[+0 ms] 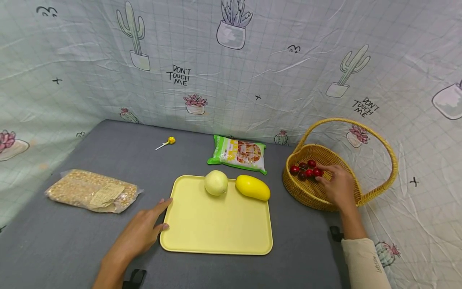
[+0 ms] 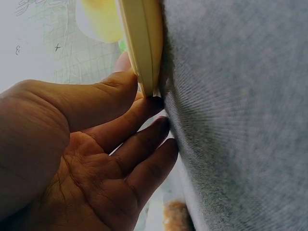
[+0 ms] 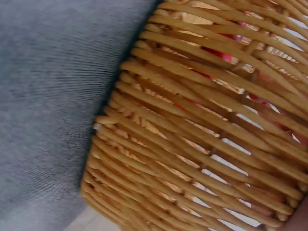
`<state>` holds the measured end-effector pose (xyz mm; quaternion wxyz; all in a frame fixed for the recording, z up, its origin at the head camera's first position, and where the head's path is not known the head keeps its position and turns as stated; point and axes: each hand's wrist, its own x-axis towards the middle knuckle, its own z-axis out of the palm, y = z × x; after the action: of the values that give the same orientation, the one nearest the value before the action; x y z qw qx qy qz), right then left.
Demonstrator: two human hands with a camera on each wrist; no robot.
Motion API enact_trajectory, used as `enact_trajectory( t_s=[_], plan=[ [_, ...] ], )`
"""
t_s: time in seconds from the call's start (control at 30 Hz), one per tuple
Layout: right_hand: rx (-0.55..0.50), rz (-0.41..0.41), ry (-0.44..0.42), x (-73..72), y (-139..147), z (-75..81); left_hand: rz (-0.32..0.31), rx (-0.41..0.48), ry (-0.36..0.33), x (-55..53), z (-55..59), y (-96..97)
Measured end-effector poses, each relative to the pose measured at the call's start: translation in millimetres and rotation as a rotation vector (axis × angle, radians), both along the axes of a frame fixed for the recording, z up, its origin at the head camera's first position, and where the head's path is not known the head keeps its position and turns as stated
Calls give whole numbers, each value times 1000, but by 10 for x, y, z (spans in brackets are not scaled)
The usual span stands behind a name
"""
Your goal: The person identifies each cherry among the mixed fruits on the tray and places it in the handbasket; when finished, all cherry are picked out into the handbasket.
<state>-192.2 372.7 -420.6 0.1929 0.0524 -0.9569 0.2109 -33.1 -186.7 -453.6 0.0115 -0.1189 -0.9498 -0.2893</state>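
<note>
In the head view my left hand (image 1: 141, 229) lies at the left edge of a yellow tray (image 1: 216, 224), index finger and thumb extended against its rim. The left wrist view shows the thumb against the side of the tray (image 2: 139, 43), the other fingers loosely spread beside it. On the tray rest a pale green-yellow round fruit (image 1: 215, 183) and a yellow mango (image 1: 252, 187). My right hand (image 1: 339, 186) reaches into a wicker basket (image 1: 306, 196), thumb and index finger pinching a red cherry (image 1: 317, 172). Several other cherries (image 1: 302, 175) lie beside it. In the right wrist view, the basket wall (image 3: 192, 125) hides the fingertips.
A bag of corn kernels (image 1: 94, 190) lies on the grey table (image 1: 72, 249) at the left. Behind the tray are a yellow lollipop (image 1: 171, 140) and a green-and-white food packet (image 1: 238, 153). The basket's tall handle (image 1: 391, 160) arches up on the right, near the patterned cloth (image 1: 270, 60).
</note>
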Motion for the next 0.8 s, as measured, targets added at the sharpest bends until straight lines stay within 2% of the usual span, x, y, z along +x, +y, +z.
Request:
enact_trajectory(
  t_s=[0.2,0.4,0.53,0.8],
  plan=[
    [50,43,-32,-2,26,-36,-2,-1,-10,3,13,-2],
    [35,59,-175,-8,34,-40,-3,-10,-15,11,22,4],
    [43,55,-239,-13,47,-44,-2,-11,-31,14,25,10],
    [91,73,-282,-37,38,-38,-2,-19,-17,19,22,17]
  ],
)
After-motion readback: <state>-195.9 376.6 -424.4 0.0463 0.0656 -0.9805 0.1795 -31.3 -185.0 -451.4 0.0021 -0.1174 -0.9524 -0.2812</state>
